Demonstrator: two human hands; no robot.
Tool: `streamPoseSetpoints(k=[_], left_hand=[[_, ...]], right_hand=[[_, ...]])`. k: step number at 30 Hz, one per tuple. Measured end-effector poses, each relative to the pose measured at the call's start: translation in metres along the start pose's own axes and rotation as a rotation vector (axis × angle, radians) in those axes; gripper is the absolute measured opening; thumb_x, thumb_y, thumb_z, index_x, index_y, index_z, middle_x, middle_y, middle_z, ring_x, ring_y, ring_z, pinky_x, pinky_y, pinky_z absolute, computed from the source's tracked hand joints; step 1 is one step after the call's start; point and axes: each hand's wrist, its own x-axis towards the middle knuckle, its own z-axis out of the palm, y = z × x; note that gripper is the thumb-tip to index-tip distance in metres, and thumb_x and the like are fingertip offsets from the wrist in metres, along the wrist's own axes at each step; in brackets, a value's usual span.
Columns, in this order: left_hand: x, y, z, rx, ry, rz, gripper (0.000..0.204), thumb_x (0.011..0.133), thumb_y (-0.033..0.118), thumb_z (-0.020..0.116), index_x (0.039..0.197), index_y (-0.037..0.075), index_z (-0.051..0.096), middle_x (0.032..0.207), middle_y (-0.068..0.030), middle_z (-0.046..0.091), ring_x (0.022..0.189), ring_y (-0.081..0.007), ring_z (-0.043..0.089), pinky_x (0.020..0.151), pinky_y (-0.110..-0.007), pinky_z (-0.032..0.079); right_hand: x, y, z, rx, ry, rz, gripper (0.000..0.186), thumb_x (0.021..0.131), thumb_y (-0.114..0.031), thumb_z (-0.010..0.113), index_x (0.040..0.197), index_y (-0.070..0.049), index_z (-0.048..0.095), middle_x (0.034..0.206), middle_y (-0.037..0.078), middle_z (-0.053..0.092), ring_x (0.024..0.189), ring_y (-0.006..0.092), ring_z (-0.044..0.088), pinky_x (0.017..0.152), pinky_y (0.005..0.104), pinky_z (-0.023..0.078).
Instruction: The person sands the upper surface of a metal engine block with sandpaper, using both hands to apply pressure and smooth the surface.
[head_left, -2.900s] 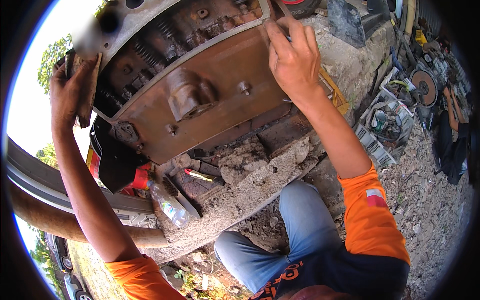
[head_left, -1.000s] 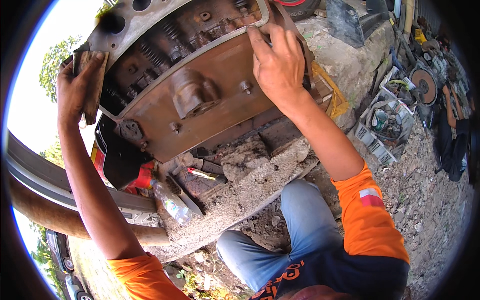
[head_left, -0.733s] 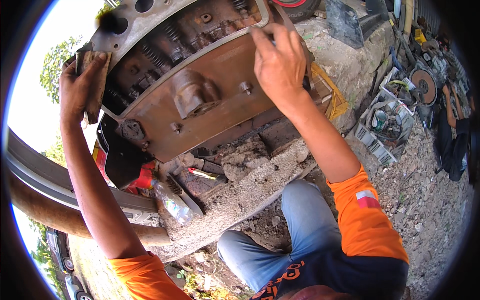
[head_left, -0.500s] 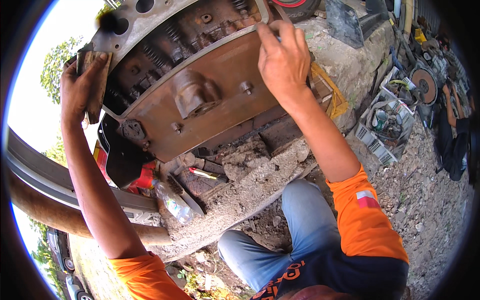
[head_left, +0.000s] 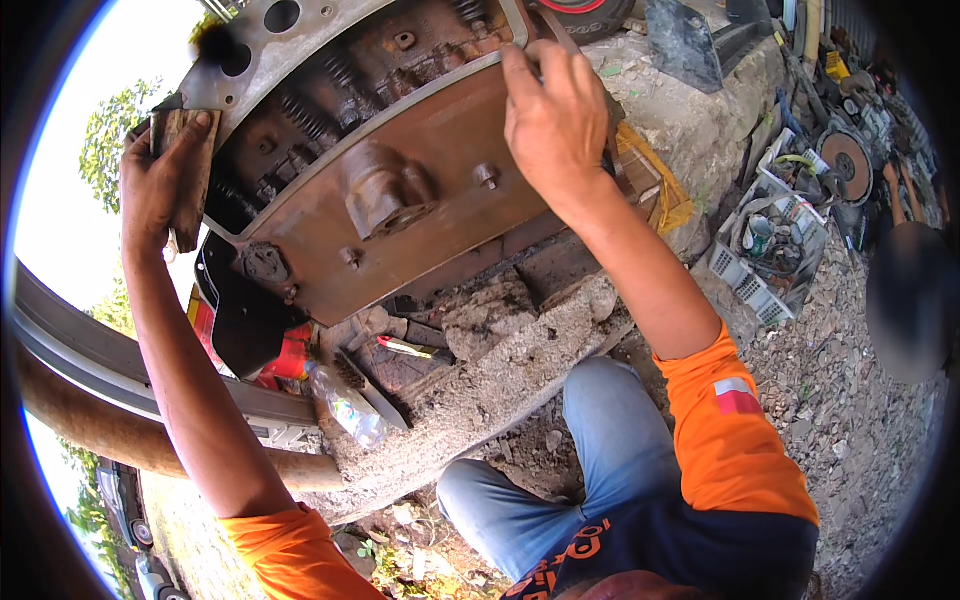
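A large brown, oily engine block lies in front of me, springs showing in its long open cavity. At its left end my left hand grips a worn, flat wooden block, thumb on its face and fingers behind. My right hand is over the right end of the cavity's lower rim, fingertips bent down against the metal. Those fingers are curled together; whatever they may hold is hidden. On the ledge below are a brush with a red and white handle, a flat blade and a clear plastic bottle.
A rough concrete ledge runs between my knees and the engine. Left of it are a metal rail and a black bracket. A crate of parts stands to the right, near another person's arms.
My right hand has shifted slightly left and down along the rim. My left hand stays on the wooden block. At the far right, a dark blurred shape now covers part of the other person.
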Motion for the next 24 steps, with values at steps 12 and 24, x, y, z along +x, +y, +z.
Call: streamPoseSetpoints(k=[12, 24], left_hand=[[0.006, -0.007, 0.0, 0.03, 0.003, -0.009, 0.071, 0.08, 0.047, 0.089, 0.121, -0.007, 0.068, 0.104, -0.0127, 0.071, 0.087, -0.0172, 0.068, 0.083, -0.031, 0.055], [-0.003, 0.006, 0.0, 0.032, 0.025, -0.007, 0.068, 0.08, 0.046, 0.089, 0.117, -0.007, 0.068, 0.099, -0.012, 0.073, 0.081, -0.0159, 0.068, 0.079, -0.031, 0.055]], right_hand=[[-0.003, -0.002, -0.001, 0.032, 0.005, -0.014, 0.032, 0.083, -0.007, 0.065, 0.114, -0.004, 0.073, 0.106, 0.009, 0.062, 0.093, 0.0281, 0.056, 0.079, 0.041, 0.049], [-0.006, -0.007, -0.002, 0.053, -0.004, -0.012, 0.035, 0.081, -0.005, 0.067, 0.115, -0.006, 0.074, 0.107, 0.01, 0.062, 0.092, 0.0282, 0.057, 0.079, 0.0414, 0.05]])
